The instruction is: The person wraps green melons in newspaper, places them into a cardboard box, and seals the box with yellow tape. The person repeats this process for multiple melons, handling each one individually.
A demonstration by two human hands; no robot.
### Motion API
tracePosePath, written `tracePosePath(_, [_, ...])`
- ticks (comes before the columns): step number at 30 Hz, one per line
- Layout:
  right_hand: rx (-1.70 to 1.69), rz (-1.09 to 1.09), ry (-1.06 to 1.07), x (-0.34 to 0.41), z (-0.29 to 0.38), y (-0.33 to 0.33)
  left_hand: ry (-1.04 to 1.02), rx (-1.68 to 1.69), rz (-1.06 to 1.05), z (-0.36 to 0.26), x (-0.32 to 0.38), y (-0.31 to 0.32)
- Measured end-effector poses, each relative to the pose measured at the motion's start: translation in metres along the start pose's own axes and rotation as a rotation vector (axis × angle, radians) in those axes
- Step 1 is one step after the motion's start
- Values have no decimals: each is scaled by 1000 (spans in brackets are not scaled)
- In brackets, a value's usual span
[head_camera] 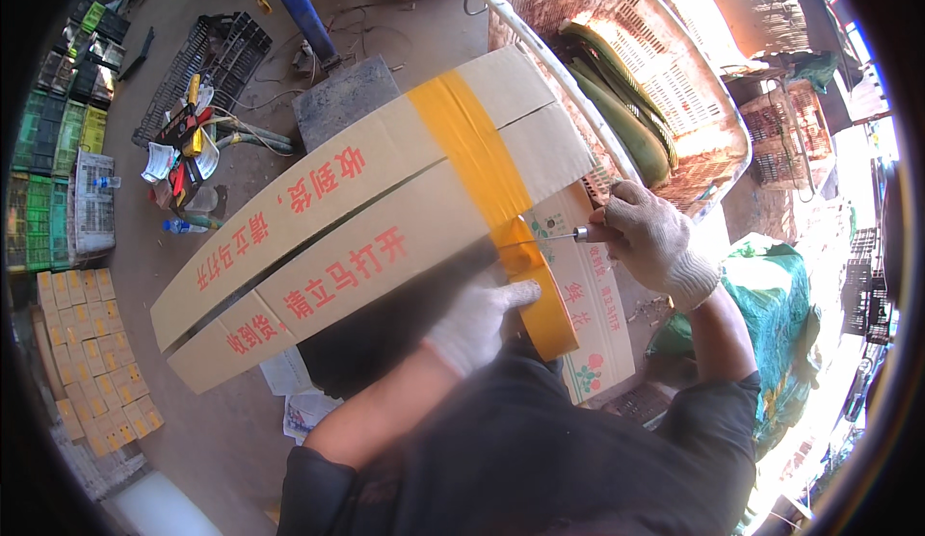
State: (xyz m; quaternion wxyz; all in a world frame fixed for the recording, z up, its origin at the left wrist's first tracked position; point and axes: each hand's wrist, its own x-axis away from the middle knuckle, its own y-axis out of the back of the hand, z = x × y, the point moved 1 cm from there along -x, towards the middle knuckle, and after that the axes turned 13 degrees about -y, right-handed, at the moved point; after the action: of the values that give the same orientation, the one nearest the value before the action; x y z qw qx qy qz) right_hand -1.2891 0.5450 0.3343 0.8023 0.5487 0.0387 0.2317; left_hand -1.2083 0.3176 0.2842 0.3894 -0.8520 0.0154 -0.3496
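A long cardboard box (289,247) with red printed characters lies slantwise before me, a wide band of yellow packing tape (470,146) across its upper right part. My left hand (477,319), in a pale knit glove, grips the tape roll (549,312) by the box's near side. A strip of tape runs from the roll up to the box. My right hand (643,236), gloved too, holds an awl-like tool (584,234) by its handle. The tool's thin metal shaft points left and lies over the tape between roll and box; whether its tip pierces the tape is unclear.
A dirty plastic crate (629,153) with long green leafy produce (621,131) stands beyond my right hand. Below that hand lies a flat printed carton (592,319). A green tarp-covered pile (773,319) is at right, a black crate (231,45) upper left, and stacked small boxes (97,355) far left.
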Motion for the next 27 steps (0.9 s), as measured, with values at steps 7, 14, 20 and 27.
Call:
tracePosePath(7, [296,-148,107,-14,3,-12,-131,-326,145,3,8,-5])
tracePosePath(14, [-100,61,-575,-16,-88,-107,129,-411,365,28,25,-16])
tracePosePath(20, [-325,140,-1025,38,-162,-269,-106,-912,605,22,29,-9])
tracePosePath(27, [-135,51,-875,18,-127,-257,-188,-1024,639,22,28,-8])
